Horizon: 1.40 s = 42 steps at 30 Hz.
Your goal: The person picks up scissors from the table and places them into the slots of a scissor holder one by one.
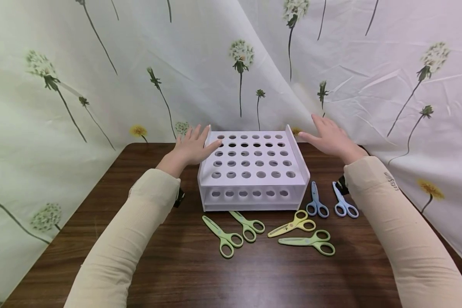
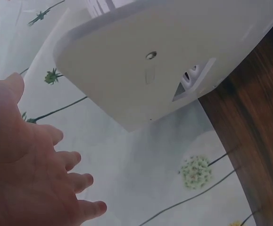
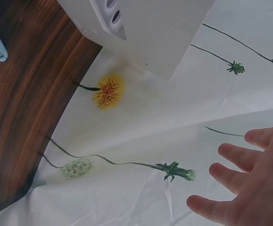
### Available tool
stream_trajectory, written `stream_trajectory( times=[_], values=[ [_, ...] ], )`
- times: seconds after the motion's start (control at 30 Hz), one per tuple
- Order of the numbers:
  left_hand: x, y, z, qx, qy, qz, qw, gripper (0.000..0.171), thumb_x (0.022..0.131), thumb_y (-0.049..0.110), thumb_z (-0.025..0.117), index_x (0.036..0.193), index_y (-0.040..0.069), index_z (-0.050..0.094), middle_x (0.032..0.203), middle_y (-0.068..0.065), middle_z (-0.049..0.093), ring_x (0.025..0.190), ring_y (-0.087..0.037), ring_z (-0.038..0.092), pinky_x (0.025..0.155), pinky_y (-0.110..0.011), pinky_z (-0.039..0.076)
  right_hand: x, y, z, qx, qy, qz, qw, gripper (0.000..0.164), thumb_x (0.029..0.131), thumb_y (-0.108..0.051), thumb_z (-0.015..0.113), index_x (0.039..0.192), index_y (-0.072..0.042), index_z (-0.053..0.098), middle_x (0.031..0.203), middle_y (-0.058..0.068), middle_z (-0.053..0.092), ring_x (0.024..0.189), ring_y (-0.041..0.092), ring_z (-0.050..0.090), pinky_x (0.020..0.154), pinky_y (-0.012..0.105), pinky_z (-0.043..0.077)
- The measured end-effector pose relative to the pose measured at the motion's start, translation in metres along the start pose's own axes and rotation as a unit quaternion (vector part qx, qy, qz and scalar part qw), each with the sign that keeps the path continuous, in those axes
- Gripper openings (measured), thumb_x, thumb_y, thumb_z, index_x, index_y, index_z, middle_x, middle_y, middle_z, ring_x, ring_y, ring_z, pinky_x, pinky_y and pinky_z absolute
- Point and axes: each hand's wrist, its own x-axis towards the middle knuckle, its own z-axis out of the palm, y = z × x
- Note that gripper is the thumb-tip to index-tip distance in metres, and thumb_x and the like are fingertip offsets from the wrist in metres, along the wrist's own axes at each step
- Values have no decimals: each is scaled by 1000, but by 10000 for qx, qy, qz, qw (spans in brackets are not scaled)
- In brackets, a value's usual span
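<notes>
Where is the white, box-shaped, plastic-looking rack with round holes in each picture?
Head: the white, box-shaped, plastic-looking rack with round holes stands in the middle.
Left wrist: the rack, seen from its side, fills the top from the middle to the right.
Right wrist: the rack shows its side at the top, around the middle.
Shared landmark: the dark brown wooden table.
</notes>
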Motion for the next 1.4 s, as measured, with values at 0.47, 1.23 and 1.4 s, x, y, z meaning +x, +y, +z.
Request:
stream_trajectory(
  times=[0.47,1.23,1.4],
  values=[
    [-2,-7,7,79,-5,57,10000,78,92,62,18,147,12,-6,151,-15,-11,134,-34,-13,102,-56,-6,-6,19,2,147,-18,-74,9999,86,92,-55,41,146,2,5,145,30,14,131,44,11,101,58,11],
    [-3,-17,16,50,-43,52,10000,78,92,62,18,147,13,-8,151,-14,-13,135,-34,-12,102,-57,-3,-21,55,13,222,-47,-123,9997,86,93,-48,44,142,10,5,144,33,10,131,46,9,103,55,11],
    [-5,-19,17,-1,-13,38,10000,77,93,60,20,147,11,-6,151,-13,-11,135,-34,-11,103,-57,-2,-24,61,15,253,-102,-63,9996,86,93,-49,44,142,11,5,143,35,11,130,48,10,102,56,12]
  ],
)
